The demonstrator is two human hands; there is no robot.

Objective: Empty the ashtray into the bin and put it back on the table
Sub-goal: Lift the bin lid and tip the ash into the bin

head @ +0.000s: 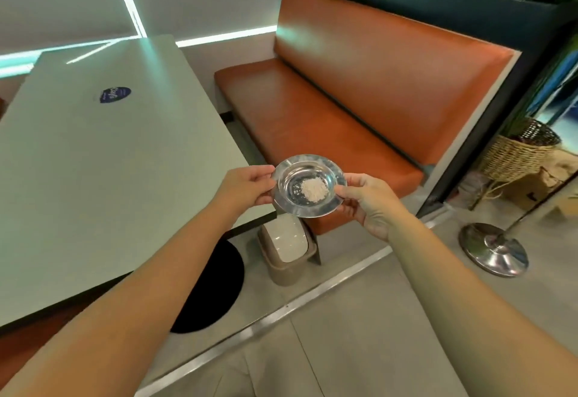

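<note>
Left hand (247,188) and right hand (364,201) pinch the ashtray (308,185), ash unemptied, off the bench's (93,162) near corner above the shut bin (289,249).

Ashtray (309,185): round shiny metal dish with a broad flat rim, held level in the air past the counter's corner.
Contents: small pale heap of ash in the bowl.
Bin (289,248): beige, white swing lid shut, standing on the floor directly below the ashtray.
Counter (93,162): pale top.
</note>
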